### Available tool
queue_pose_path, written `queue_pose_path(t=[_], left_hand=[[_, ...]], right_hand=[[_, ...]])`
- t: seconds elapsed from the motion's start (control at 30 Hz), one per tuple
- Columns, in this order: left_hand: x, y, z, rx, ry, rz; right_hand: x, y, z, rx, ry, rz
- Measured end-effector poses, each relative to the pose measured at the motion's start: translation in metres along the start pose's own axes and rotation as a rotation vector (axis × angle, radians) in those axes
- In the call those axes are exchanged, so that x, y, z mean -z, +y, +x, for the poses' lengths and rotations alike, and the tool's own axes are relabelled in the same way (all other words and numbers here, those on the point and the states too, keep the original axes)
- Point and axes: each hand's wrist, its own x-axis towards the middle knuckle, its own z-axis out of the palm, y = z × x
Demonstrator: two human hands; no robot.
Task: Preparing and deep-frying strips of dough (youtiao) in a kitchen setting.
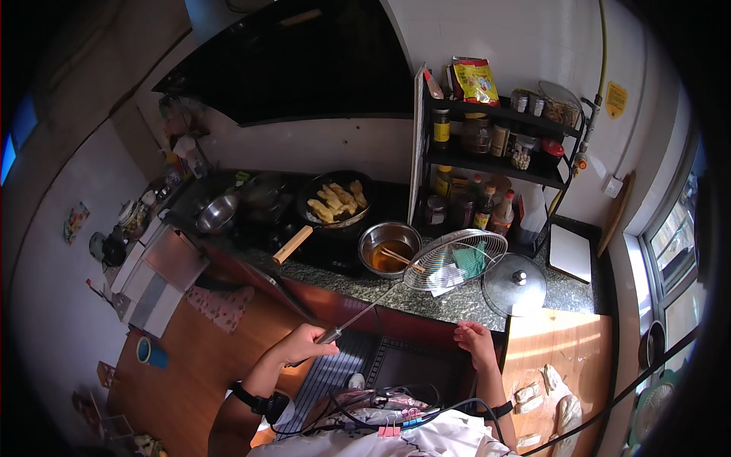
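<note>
My left hand (311, 344) grips the dark handle of a wire spider strainer (431, 268). The strainer's round mesh is tilted over the counter, partly in front of a green cloth or wrapper and a white paper. My right hand (477, 341), with fingers curled and nothing visible in them, hovers near the counter's front edge. On the stove, a wooden-handled frying pan (362, 212) contains several golden pieces of fried dough (337, 201). Beside it stands a steel bowl (368, 237) of amber liquid (384, 260), with chopsticks (397, 255) resting in it.
A glass lid (505, 285) lies on the granite counter. Right of me, a wooden board (531, 343) bears several pale dough pieces (570, 417). A black rack (497, 163) of jars and bottles stands behind. Another steel bowl (218, 212) is at left, and a range hood (320, 68) overhangs the stove.
</note>
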Motion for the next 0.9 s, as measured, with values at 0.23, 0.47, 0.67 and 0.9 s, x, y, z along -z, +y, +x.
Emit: queue_pose_path(t=[0.23,0.47,0.67,0.9], left_hand=[[0.051,-0.053,0.014,0.133,-0.037,-0.224],[0.127,-0.087,0.054,0.092,-0.165,-0.371],[0.157,-0.09,0.08,0.06,-0.195,-0.388],[0.158,-0.094,0.064,0.067,-0.121,-0.424]], right_hand=[[-0.068,0.003,0.034,-0.025,-0.042,-0.026],[-0.126,0.009,0.085,-0.1,0.135,0.155],[-0.134,0.022,0.158,-0.103,0.321,0.515],[-0.156,0.008,0.223,0.202,0.412,0.384]])
